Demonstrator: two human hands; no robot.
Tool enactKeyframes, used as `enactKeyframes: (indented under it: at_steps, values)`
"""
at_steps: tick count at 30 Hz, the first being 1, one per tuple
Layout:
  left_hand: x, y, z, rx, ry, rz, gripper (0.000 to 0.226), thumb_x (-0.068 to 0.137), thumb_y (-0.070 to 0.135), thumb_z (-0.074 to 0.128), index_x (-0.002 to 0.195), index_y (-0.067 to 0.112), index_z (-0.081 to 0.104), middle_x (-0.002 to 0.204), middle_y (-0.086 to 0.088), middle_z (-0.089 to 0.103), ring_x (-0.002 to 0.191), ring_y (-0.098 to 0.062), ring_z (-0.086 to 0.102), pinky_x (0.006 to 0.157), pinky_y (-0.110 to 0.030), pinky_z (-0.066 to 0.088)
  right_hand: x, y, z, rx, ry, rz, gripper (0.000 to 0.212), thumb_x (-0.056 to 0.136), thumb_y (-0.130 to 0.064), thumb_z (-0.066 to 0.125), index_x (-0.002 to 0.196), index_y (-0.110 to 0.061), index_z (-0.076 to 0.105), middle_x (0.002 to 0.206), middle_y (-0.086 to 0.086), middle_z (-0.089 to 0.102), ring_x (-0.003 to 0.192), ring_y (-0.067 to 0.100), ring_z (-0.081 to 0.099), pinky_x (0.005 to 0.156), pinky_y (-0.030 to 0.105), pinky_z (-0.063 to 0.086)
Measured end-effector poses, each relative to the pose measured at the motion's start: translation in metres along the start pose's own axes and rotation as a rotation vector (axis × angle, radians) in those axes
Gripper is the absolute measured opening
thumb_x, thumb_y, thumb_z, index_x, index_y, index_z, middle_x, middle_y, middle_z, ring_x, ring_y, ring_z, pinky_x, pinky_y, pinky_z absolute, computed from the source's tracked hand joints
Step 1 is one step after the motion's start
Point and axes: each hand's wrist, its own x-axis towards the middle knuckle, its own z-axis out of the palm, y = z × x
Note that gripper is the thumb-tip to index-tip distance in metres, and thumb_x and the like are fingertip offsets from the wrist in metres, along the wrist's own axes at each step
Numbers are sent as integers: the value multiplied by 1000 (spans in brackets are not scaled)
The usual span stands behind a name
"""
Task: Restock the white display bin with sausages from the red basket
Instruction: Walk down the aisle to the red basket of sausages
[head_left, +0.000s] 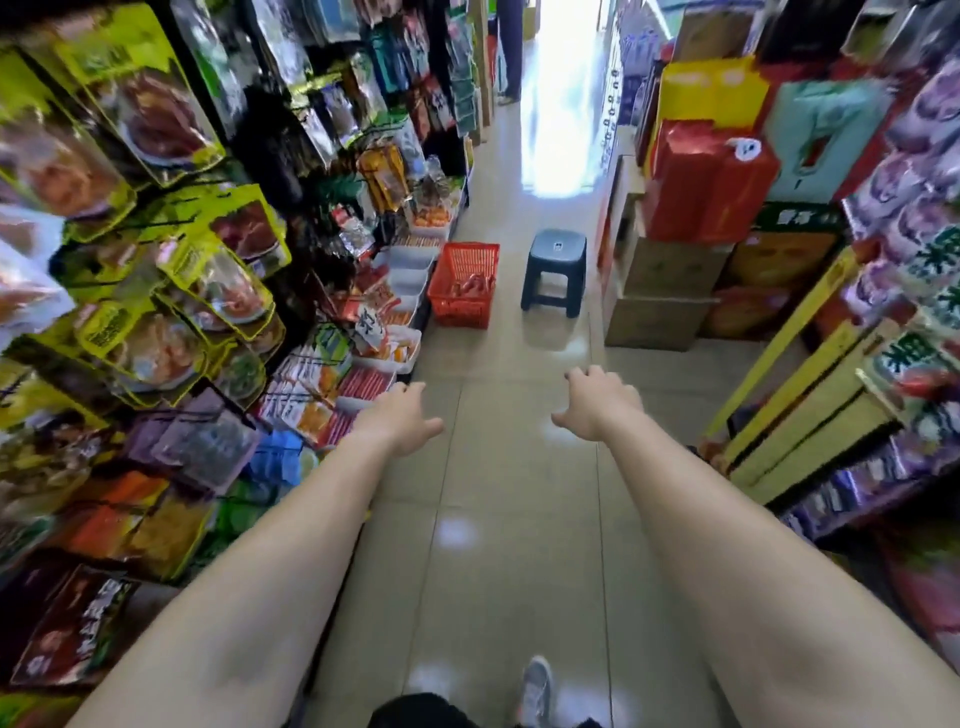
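Aisle approach: my left grip (400, 415) and right grip (597, 408) reach out empty, fingers loose. The red basket (465, 254) of sausages (470, 286) sits well ahead on the floor, against the shelf's front edge beside the white display bin (410, 283). I should close in and crouch before grabbing.

Far-end glare — blurred, warped edges

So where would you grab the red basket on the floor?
Probably by its open top rim, from the aisle side: the red basket stands upright, its shelf side close beside the white bins, and no handle shows.
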Motion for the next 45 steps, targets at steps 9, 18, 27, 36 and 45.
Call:
enactKeyframes:
  at_steps: [9, 18, 27, 36, 45]
  values:
    - [191, 58, -55, -23, 30, 21, 77, 92, 50, 56, 153, 12, 30, 156, -16, 34, 142, -33, 37, 112, -45, 38, 186, 41, -70, 3, -6, -7, 65, 86, -51, 64, 139, -19, 45, 134, 9, 51, 125, 32, 48, 98, 48, 45]
    - [421, 97, -104, 80, -27, 82, 71, 90, 51, 53, 149, 16, 35, 148, -11, 41, 136, -33, 42, 105, -48, 42, 399, 57, -129, -72, -15, 13, 63, 86, -50, 63, 138, -20, 46, 136, 10, 51, 123, 32, 50, 94, 46, 46]
    - [621, 166, -181, 5, -5, 143, 72, 87, 50, 57, 148, 17, 38, 146, -11, 46, 132, -34, 47, 107, -49, 43, 596, 82, -207, -66, 13, 31, 59, 87, -50, 62, 136, -21, 47, 133, 10, 53, 117, 32, 54, 89, 45, 48]
    - [837, 203, -240, 33, -21, 96, 73, 87, 52, 54, 150, 19, 36, 148, -10, 45, 132, -33, 47, 103, -50, 47, 841, 108, -254, -62, -53, 6, 62, 86, -52, 62, 137, -21, 44, 129, 9, 52, 115, 30, 53, 89, 45, 48]
    - [1015, 222, -319, -72, -24, 17, 63, 91, 49, 57, 144, 18, 42, 140, -9, 50, 126, -31, 52, 99, -47, 49, 1069, 85, -339, -86, -87, -103, 60, 88, -48, 63, 137, -20, 46, 129, 9, 53, 115, 32, 53, 78, 42, 44]
